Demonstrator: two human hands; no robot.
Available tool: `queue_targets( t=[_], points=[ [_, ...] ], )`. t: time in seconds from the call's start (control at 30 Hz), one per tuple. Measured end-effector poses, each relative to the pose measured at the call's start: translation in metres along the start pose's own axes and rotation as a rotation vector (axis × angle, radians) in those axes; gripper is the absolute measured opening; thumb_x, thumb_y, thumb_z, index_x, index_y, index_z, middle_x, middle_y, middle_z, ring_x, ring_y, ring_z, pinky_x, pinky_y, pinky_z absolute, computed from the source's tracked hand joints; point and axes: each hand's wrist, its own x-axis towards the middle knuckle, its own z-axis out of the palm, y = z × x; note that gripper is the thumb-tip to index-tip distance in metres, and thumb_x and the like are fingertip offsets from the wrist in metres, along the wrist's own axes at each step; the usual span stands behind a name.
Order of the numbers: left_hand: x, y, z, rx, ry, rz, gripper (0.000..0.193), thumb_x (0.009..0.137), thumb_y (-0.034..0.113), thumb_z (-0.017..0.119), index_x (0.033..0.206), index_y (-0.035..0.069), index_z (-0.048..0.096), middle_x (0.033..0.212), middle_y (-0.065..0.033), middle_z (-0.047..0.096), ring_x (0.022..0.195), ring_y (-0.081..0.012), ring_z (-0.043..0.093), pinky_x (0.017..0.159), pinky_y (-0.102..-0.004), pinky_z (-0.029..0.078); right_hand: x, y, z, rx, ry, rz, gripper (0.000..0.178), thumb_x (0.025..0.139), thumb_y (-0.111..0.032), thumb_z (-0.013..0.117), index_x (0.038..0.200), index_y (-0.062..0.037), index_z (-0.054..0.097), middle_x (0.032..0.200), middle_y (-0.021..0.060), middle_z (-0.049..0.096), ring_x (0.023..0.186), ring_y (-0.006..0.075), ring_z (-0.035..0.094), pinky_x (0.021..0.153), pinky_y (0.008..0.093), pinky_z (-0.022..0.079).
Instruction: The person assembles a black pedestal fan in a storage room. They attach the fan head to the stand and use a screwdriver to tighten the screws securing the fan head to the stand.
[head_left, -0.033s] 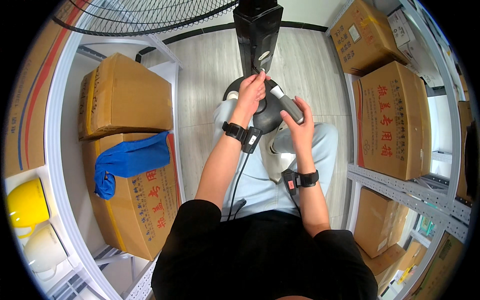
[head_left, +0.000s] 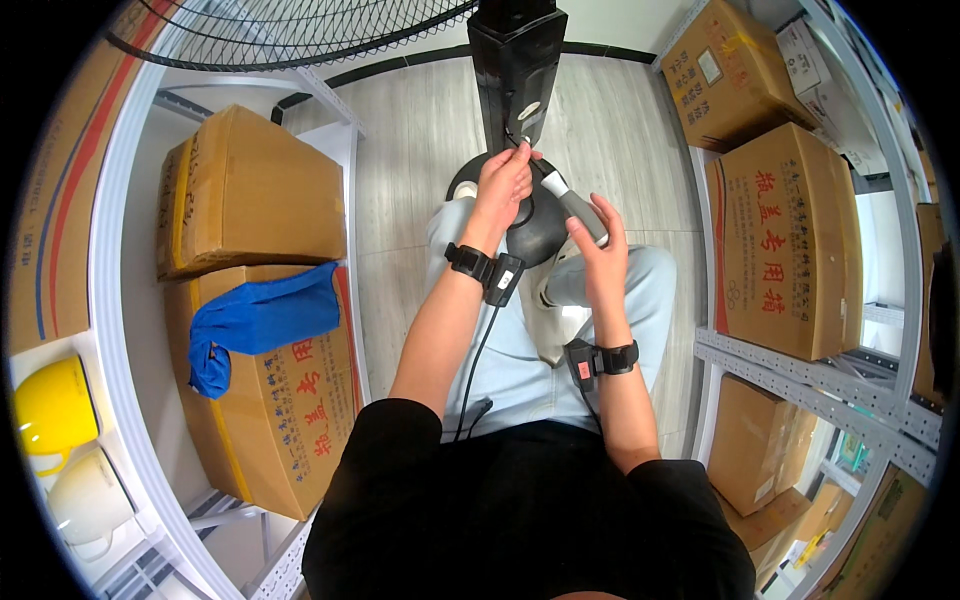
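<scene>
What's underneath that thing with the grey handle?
Below the grey-handled thing, part of a round black base shows on the floor. It and the right hand cover whatever lies straight beneath them, so I can't see that.

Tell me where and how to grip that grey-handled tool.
Probably around its thick grey handle, from the lower right: that end slants toward the right hand, while the narrower white collar points up-left toward the left hand.

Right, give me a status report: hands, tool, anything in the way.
Left hand curled near black post, grip unclear. Right hand around the end of grey-handled tool. Tool slants toward post. Black cord curves close to left hand, possibly in the way.
</scene>
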Motion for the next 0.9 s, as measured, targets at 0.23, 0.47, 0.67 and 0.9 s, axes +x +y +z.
queue_targets(
  t=[0.23, 0.47, 0.67, 0.9],
  points=[
    [-0.002, 0.002, 0.001, -0.091, -0.028, -0.017, 0.028, 0.099, 0.028, 0.053, 0.098, 0.000, 0.058, 0.056, 0.0076, 0.033, 0.045, -0.0016, 0.030, 0.041, -0.0185, 0.023, 0.012, 0.003, -0.015, 0.419, -0.178, 0.392, 0.034, 0.094, -0.014, 0.061, 0.125, -0.0012, 0.054, 0.111, 0.0131, 0.062, 0.080, 0.0147, 0.066, 0.067, 0.0242, 0.053],
    [0.000, -0.004, 0.000, 0.073, 0.090, -0.005, 0.027, 0.095, 0.030, 0.060, 0.091, 0.003, 0.060, 0.056, 0.0091, 0.034, 0.043, -0.0010, 0.027, 0.040, -0.0191, 0.022, 0.008, 0.004, -0.010, 0.159, -0.132, 0.083, 0.034, 0.094, -0.013, 0.061, 0.125, -0.0012, 0.054, 0.110, 0.0091, 0.061, 0.082, 0.0145, 0.066, 0.068, 0.0225, 0.053],
    [-0.002, -0.001, -0.004, -0.008, -0.052, -0.024, 0.027, 0.098, 0.027, 0.055, 0.099, 0.001, 0.060, 0.056, 0.0080, 0.034, 0.044, -0.0011, 0.030, 0.041, -0.0188, 0.023, 0.017, -0.006, -0.021, 0.525, -0.151, 0.473, 0.034, 0.096, -0.018, 0.058, 0.124, -0.0004, 0.054, 0.108, 0.0083, 0.062, 0.084, 0.0163, 0.067, 0.068, 0.0232, 0.054],
    [-0.001, -0.003, -0.001, 0.021, 0.042, -0.051, 0.027, 0.098, 0.026, 0.056, 0.100, 0.000, 0.060, 0.055, 0.0081, 0.033, 0.043, -0.0012, 0.030, 0.040, -0.0185, 0.023, 0.012, 0.001, -0.013, 0.264, -0.151, 0.237, 0.033, 0.095, -0.016, 0.059, 0.124, -0.0006, 0.054, 0.109, 0.0082, 0.061, 0.086, 0.0159, 0.066, 0.072, 0.0237, 0.054]
  ],
)
